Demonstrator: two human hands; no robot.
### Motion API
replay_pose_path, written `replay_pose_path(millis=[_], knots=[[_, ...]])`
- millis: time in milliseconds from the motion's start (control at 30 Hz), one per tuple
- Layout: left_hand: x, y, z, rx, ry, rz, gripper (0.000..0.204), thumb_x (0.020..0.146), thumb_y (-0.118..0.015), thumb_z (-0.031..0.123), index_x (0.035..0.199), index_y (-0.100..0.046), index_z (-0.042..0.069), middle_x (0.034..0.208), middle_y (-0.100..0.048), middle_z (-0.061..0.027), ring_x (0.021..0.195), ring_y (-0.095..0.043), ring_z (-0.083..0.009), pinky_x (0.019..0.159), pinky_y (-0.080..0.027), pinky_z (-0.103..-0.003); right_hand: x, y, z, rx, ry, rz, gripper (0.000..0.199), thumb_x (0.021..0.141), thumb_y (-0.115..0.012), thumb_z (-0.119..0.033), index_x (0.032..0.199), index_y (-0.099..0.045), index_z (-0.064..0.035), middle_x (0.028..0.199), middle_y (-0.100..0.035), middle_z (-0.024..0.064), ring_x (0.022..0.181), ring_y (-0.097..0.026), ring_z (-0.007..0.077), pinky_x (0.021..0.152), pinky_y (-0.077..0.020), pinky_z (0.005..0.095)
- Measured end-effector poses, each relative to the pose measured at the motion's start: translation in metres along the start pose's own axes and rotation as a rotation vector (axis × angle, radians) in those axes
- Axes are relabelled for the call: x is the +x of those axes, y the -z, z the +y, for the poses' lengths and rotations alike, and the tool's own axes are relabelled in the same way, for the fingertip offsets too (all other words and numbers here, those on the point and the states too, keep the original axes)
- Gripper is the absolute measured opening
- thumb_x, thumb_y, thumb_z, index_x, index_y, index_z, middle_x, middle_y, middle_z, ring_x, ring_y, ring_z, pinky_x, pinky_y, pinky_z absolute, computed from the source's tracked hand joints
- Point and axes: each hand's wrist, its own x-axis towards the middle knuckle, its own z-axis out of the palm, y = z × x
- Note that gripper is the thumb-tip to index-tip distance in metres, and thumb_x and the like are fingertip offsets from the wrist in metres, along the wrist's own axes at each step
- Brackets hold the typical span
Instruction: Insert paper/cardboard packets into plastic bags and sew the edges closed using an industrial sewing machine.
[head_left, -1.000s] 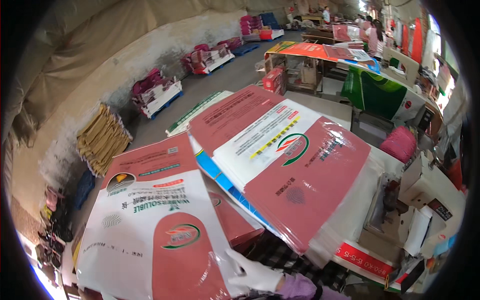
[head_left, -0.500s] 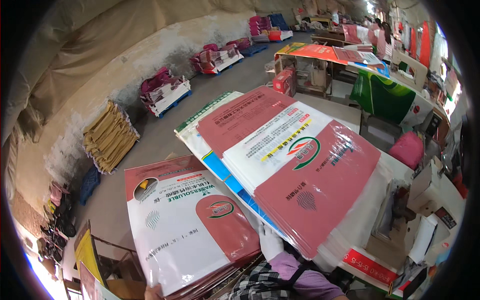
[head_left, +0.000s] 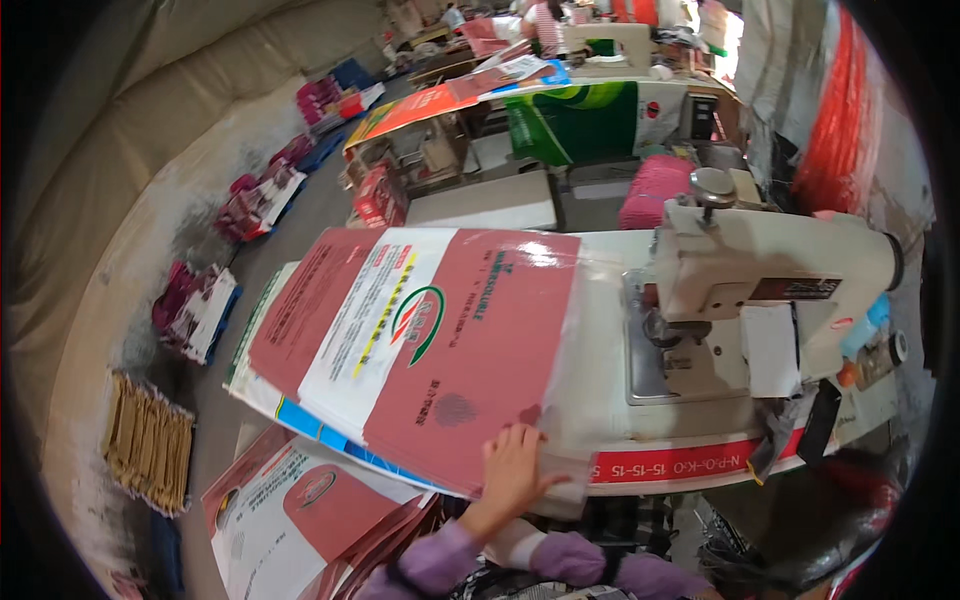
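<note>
A stack of flat red-and-white printed sacks (head_left: 480, 350) lies on the table in front of me, its near edge toward my body. My left hand (head_left: 514, 468) is bare and rests on the near right part of the top sack, thumb spread away from the bent fingers. Just below it is my right hand (head_left: 515, 545) in a white glove, close to the left wrist; its fingers are hidden. Blue-and-white sacks (head_left: 310, 425) show beneath the red stack. Lower at left sits another pile of red-and-white sacks (head_left: 330, 510).
A cream sewing machine (head_left: 770, 270) stands on the white table (head_left: 600, 400) at right. Behind are a pink thread cone (head_left: 655, 190), a green sheet (head_left: 575, 120) and a red box (head_left: 380, 195). Brown bundled sacks (head_left: 148, 440) and loaded pallets line the left wall.
The view has turned right, bringing the sewing machine fully in. My left hand has gone from the lower left pile to the upper stack. My right hand is now lower, beside the left wrist.
</note>
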Motion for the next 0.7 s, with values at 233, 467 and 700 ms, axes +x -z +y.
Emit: replay_pose_path(millis=[233, 467, 700], knots=[[0.036, -0.035, -0.049, -0.743, 0.127, -0.176, 0.012, 0.087, -0.066, 0.012, 0.09, -0.066, 0.0, 0.076, -0.06, -0.0113, 0.065, -0.054, -0.026, 0.061, -0.043, -0.033, -0.094, 0.182, 0.046, 0.906, -0.531, 0.8, 0.023, 0.093, -0.056, -0.021, 0.106, -0.065, -0.0035, 0.098, -0.066, 0.0185, 0.09, -0.065, 0.0328, 0.083, -0.0504, 0.0401], [0.042, 0.028, -0.039, -0.451, -0.152, -0.058, 0.008, 0.087, -0.063, 0.007, 0.088, -0.067, 0.001, 0.076, -0.06, -0.0125, 0.066, -0.055, -0.03, 0.062, -0.044, -0.035, -0.028, 0.217, 0.038, 0.749, -0.568, 0.578, 0.062, 0.097, -0.039, -0.056, 0.125, -0.057, -0.0035, 0.126, -0.056, 0.0235, 0.115, -0.055, 0.0348, 0.1, -0.0395, 0.0381], [0.034, 0.02, -0.036, -0.461, -0.494, -0.218, 0.009, 0.082, -0.069, 0.005, 0.091, -0.069, 0.002, 0.086, -0.065, -0.0103, 0.081, -0.061, -0.0248, 0.075, -0.048, -0.035, -0.069, 0.167, 0.082, 1.228, -0.508, 0.655, 0.047, 0.097, -0.051, -0.041, 0.115, -0.065, -0.0002, 0.106, -0.069, 0.0075, 0.1, -0.062, 0.0175, 0.092, -0.0448, 0.0306]])
